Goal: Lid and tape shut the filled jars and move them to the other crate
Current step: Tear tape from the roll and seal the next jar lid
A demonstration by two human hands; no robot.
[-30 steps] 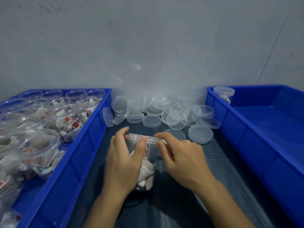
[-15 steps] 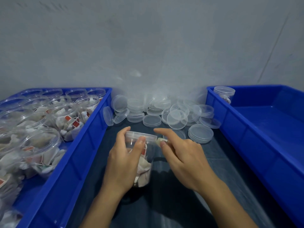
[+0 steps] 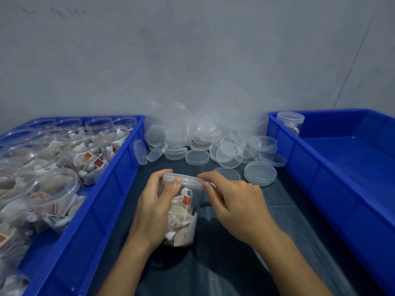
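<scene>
Left grip point(image 3: 157, 207) wrapped round upright lidded jar point(image 3: 183, 212) (axis vertical), right grip point(image 3: 233, 201) pinching its rim

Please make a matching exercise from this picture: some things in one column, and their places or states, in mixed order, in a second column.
1. jar
2. loose lids
3. left crate
4. right crate

a. holds a single lidded jar in its far corner
b. piled by the wall between the crates
c. gripped by the left hand, lid on
d. full of open filled jars

Pairs: 1-c, 2-b, 3-d, 4-a
</scene>
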